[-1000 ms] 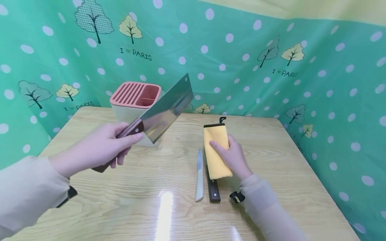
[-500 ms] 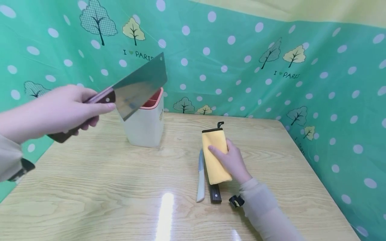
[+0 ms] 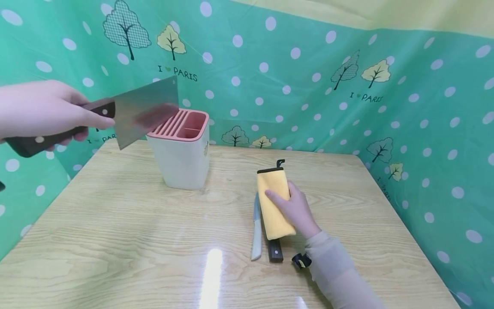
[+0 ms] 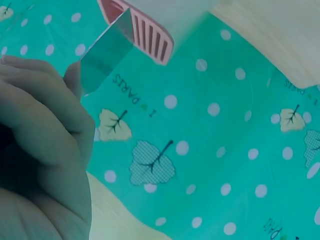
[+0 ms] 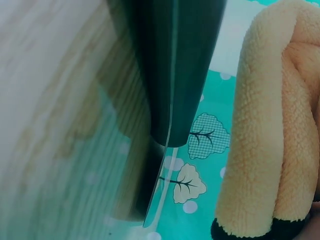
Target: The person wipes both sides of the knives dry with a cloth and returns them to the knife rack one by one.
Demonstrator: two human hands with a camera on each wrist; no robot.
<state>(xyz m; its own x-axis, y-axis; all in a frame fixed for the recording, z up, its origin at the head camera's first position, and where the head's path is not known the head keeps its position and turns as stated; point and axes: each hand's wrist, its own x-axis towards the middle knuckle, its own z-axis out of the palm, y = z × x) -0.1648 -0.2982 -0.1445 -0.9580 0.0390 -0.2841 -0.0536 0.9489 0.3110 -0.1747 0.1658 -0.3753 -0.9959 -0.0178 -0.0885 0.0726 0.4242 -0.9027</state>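
The left hand (image 3: 50, 109) is grasping a raised cleaver (image 3: 144, 107) in curled fingers (image 3: 80, 135), its blade partly covering the pink-topped holder (image 3: 178, 167) in the head view, while the right hand (image 3: 299, 210) is gripping a yellow cloth (image 3: 272, 214) near a white-handled knife (image 3: 256, 242) on the worktop (image 3: 154, 240).

Beyond the hands (image 3: 295, 209) I see a green dotted curtain (image 3: 278, 81); below them, a pale wooden desk (image 3: 150, 240) shows a bright reflection (image 3: 211, 277).
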